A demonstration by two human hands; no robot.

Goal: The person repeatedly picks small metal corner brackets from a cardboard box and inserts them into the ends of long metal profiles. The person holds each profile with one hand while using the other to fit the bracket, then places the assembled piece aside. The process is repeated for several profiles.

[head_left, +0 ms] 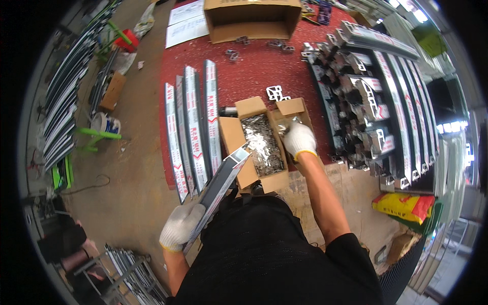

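Observation:
My left hand (182,225), in a white knit glove, is closed around a grey metal frame profile (217,182). The profile slants up and away, its cut hollow end beside an open cardboard box (232,133) filled with small shiny metal pieces (262,145). My right hand (301,140), gloved likewise, reaches into a smaller open carton (290,107) just right of that box. Its fingertips are down inside the carton, so whether they grip anything is hidden. Several wrapped profiles (194,127) lie side by side on the red tabletop (249,71), left of the boxes.
A stack of profiles (394,101) covers the table's right side. At the far edge stands a large open carton (251,38) beside white paper sheets (186,23). Small profile offcuts (274,93) lie beyond the boxes. A yellow-red bag (404,206) sits at the right.

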